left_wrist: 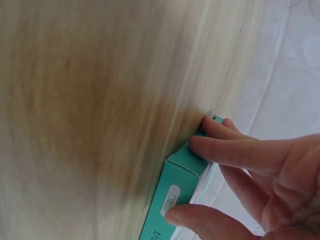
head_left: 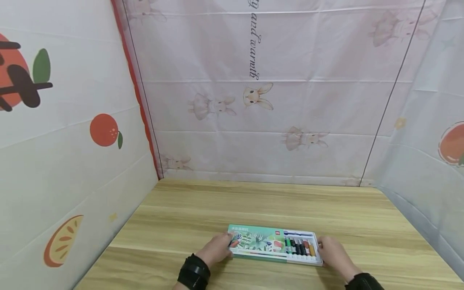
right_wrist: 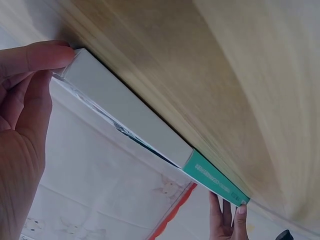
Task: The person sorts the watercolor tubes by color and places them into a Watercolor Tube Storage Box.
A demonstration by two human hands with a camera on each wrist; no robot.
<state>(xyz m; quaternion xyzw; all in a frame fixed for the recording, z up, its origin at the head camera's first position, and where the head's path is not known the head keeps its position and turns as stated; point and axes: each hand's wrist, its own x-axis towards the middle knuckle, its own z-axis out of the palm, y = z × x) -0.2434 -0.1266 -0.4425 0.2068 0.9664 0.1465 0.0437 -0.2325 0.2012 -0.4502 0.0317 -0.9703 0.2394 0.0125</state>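
A flat paint set lies on the wooden table in the head view. Its green printed sleeve [head_left: 253,239] covers the left part, and the white inner tray [head_left: 319,257] sticks out at the right. Several paint tubes [head_left: 300,247] in green, black, brown and yellow show in the exposed part. At the sleeve's left end my left hand [head_left: 216,248] grips, thumb on the near green side [left_wrist: 180,182] and fingers over the end in the left wrist view. My right hand [head_left: 334,253] pinches the tray's outer end; the right wrist view shows the white side wall [right_wrist: 125,107] beside the fingers.
The wood-grain table [head_left: 253,205] extends behind and around the set. Pale printed cloth walls stand at the back [head_left: 232,153], left [head_left: 119,177] and right [head_left: 417,173]. Each wrist wears a black band, the left one [head_left: 194,272] fully in view.
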